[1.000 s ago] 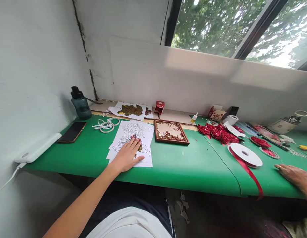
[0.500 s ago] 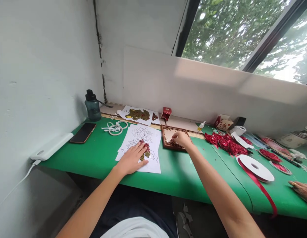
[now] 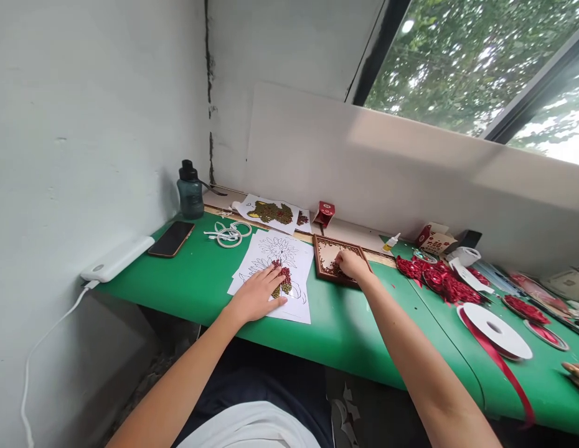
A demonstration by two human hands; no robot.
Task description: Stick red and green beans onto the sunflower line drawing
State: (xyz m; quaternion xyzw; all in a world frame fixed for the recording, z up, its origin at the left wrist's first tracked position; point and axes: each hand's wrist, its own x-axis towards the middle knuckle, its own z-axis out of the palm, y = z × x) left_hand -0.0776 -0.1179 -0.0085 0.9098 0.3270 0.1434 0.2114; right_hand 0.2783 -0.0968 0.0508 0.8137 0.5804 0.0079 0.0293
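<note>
My left hand [image 3: 259, 294] lies flat with fingers spread on a white sheet with line-drawn flowers [image 3: 296, 312]. Red and green beans [image 3: 286, 280] cover part of the drawing beside my fingers, and some are hidden under the hand. Over to the right, a brown wooden tray [image 3: 319, 272] holds small dark reddish beans [image 3: 333, 267] scattered on its pale bottom. My right hand [image 3: 352, 264] reaches into this tray with fingertips pinched together among the beans. Whatever sits between those fingertips is too small to make out.
Behind lies a bean-covered animal picture [image 3: 273, 212] beside a small red box [image 3: 325, 213]. A bottle [image 3: 190, 194], phone [image 3: 172, 239], white cable [image 3: 230, 234] and power bank [image 3: 116, 260] stand left. Rightward are a glue bottle [image 3: 391, 242], red ribbon pieces [image 3: 446, 281], a ribbon spool [image 3: 497, 330] and another person's hand [image 3: 576, 375].
The view has turned slightly left, so everything sits further right. My right hand stays in the tray, its fingers now lower and more curled. My left hand keeps its place on the sheet.
</note>
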